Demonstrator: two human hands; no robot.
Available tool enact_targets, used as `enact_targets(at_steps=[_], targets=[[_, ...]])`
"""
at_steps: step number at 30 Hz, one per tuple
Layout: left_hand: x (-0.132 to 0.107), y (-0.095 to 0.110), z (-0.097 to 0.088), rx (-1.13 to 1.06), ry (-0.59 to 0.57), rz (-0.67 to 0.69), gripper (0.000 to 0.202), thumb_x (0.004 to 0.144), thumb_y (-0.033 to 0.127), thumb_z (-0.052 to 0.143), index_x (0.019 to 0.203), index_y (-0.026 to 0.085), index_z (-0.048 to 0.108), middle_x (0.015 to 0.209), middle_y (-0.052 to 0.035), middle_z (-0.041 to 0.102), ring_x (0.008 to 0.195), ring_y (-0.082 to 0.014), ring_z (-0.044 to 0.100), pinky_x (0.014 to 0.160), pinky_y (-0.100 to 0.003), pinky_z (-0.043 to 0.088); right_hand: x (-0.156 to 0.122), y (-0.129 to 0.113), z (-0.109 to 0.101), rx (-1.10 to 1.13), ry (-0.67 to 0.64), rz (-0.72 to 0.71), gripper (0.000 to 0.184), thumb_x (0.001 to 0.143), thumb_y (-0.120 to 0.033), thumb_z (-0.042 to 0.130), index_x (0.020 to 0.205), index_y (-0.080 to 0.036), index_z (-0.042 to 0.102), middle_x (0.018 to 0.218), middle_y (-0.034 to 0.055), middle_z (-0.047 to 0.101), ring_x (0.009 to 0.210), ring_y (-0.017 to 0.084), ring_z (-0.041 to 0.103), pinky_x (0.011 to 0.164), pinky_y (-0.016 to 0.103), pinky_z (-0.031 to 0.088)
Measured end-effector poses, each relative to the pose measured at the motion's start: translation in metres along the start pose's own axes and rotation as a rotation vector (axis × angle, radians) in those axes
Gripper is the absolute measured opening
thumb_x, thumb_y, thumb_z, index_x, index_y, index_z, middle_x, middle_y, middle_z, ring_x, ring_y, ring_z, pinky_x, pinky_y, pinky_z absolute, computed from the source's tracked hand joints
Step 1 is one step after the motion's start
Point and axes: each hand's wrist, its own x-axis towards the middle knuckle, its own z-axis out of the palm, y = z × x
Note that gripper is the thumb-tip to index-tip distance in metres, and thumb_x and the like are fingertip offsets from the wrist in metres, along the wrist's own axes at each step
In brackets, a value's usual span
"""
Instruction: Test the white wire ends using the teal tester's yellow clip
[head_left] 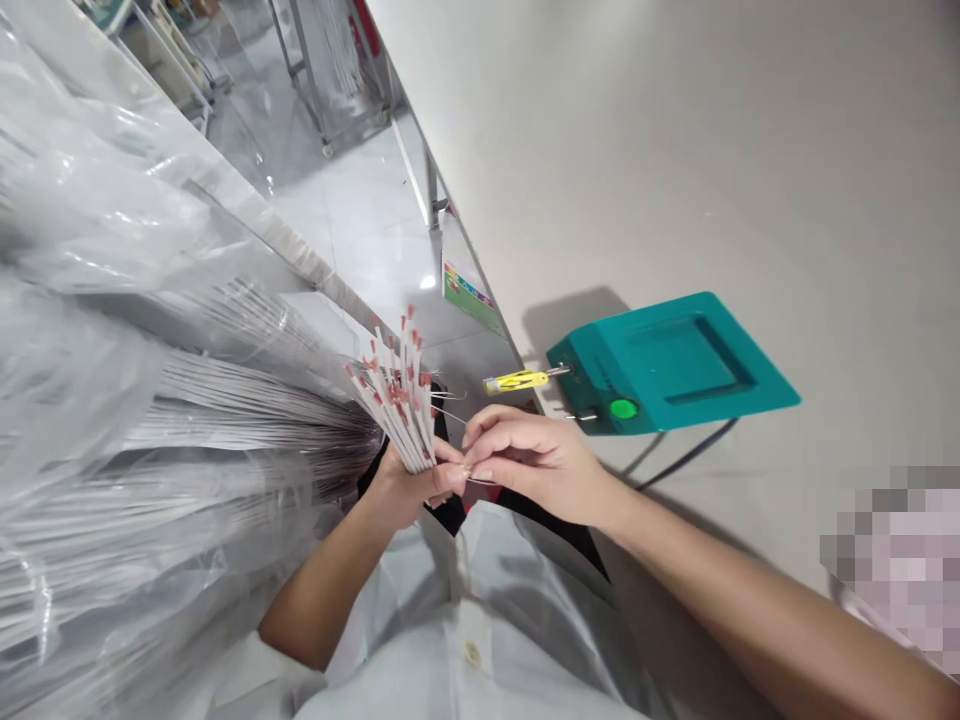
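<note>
Starting at the left, clear plastic bags (112, 400) full of long white strips fill that side of the view. They lie stacked right against the person's body, probably so the stock stays within arm's reach.

Just right of them, the left hand (401, 490) is clamped around the base of a bundle of white strips (401, 400), close in front of the chest. The strips spread upward in a fan, so their red tips stand apart from each other. That seems to be the reason for gripping low: each tip can be told from its neighbours.

The right hand (525, 460) touches the left. Its thumb and fingertips are pinched together on a thin wire (484, 482) at the foot of the fan, a fine grip that suits something so slender. More wire ends curl out just above the fingers.

Beyond the right hand, a yellow-handled tool (516, 381) sticks out from the side of a teal box (667, 365) with a green button (623, 408). The box faces the hands, near them, and a dark cable (690, 450) trails from beneath it.

The box sits near the edge of a pale, matte table (675, 150) that is broad and smooth. At its near right corner something is blurred out. Far left, beyond the table edge, there is a glossy light floor (360, 220) with metal racks (315, 80) standing on it.
</note>
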Motion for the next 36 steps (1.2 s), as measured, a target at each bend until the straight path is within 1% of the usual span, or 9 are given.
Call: enact_targets(at_steps=[7,13,15,19,23,27,30,33,36], targets=[[0.004,-0.003,0.016,-0.237,0.091,0.027,0.027,0.059,0.037,0.076,0.064,0.014,0.064,0.048,0.0013,0.057,0.037,-0.0042,0.040,0.036,-0.017,0.025,-0.003,0.011,0.020,0.366,0.226,0.288,0.018,0.072,-0.037,0.070,0.067,-0.019,0.070,0.077,0.0024,0.059,0.061,0.009,0.054,0.052,0.022,0.044],[0.003,-0.004,0.024,0.136,0.335,0.024,0.023,0.070,0.036,0.068,0.070,0.013,0.067,0.051,0.0006,0.059,0.040,-0.0058,0.044,0.040,-0.020,0.034,-0.002,0.009,0.019,0.302,0.415,0.456,0.023,0.064,-0.039,0.074,0.069,-0.017,0.069,0.064,0.0000,0.060,0.051,0.008,0.046,0.044,0.021,0.036],[0.002,-0.003,0.024,0.199,0.338,0.032,0.024,0.071,0.037,0.067,0.068,0.013,0.066,0.047,0.0020,0.055,0.039,-0.0061,0.043,0.040,-0.020,0.033,-0.003,0.011,0.019,0.316,0.422,0.522,0.026,0.061,-0.040,0.075,0.071,-0.017,0.070,0.054,-0.0021,0.057,0.046,0.007,0.042,0.042,0.022,0.033],[0.002,-0.005,0.022,0.085,0.332,0.054,0.025,0.070,0.039,0.067,0.071,0.013,0.067,0.055,-0.0003,0.061,0.039,-0.0054,0.040,0.039,-0.021,0.032,-0.004,0.017,0.021,0.453,0.365,0.573,0.029,0.063,-0.042,0.074,0.076,-0.016,0.070,0.042,-0.0062,0.047,0.042,0.006,0.037,0.043,0.022,0.031],[0.004,-0.008,0.023,0.019,0.322,0.067,0.024,0.070,0.037,0.067,0.071,0.013,0.067,0.056,-0.0016,0.063,0.039,-0.0048,0.040,0.040,-0.021,0.033,-0.003,0.014,0.020,0.364,0.335,0.482,0.021,0.070,-0.038,0.069,0.073,-0.017,0.068,0.049,-0.0040,0.051,0.045,0.007,0.042,0.045,0.023,0.034],[0.004,-0.009,0.023,0.030,0.306,0.069,0.021,0.072,0.034,0.067,0.074,0.013,0.068,0.058,-0.0019,0.064,0.039,-0.0047,0.042,0.040,-0.020,0.034,-0.003,0.008,0.015,-0.159,0.360,0.129,0.013,0.078,-0.025,0.061,0.071,-0.017,0.068,0.068,0.0037,0.062,0.061,0.012,0.058,0.055,0.025,0.045],[0.003,-0.009,0.022,0.058,0.298,0.083,0.019,0.072,0.033,0.067,0.074,0.013,0.068,0.060,-0.0015,0.064,0.041,-0.0049,0.043,0.041,-0.020,0.035,-0.006,0.011,0.011,-0.610,0.328,-0.152,0.014,0.081,-0.018,0.055,0.078,-0.018,0.068,0.075,0.0061,0.065,0.065,0.013,0.060,0.057,0.025,0.048],[0.002,-0.010,0.022,0.080,0.322,0.073,0.020,0.071,0.033,0.067,0.073,0.013,0.068,0.059,-0.0010,0.064,0.042,-0.0052,0.043,0.041,-0.020,0.035,-0.009,0.016,0.006,-0.941,0.238,-0.321,0.017,0.081,-0.017,0.052,0.082,-0.019,0.068,0.079,0.0064,0.068,0.067,0.015,0.062,0.060,0.026,0.049],[0.002,-0.011,0.023,0.063,0.357,0.051,0.020,0.071,0.034,0.067,0.073,0.014,0.067,0.059,-0.0006,0.063,0.042,-0.0053,0.043,0.042,-0.020,0.035,-0.012,0.020,-0.001,-1.065,0.140,-0.404,0.018,0.082,-0.020,0.050,0.086,-0.021,0.068,0.082,0.0065,0.069,0.072,0.016,0.063,0.065,0.028,0.050]])
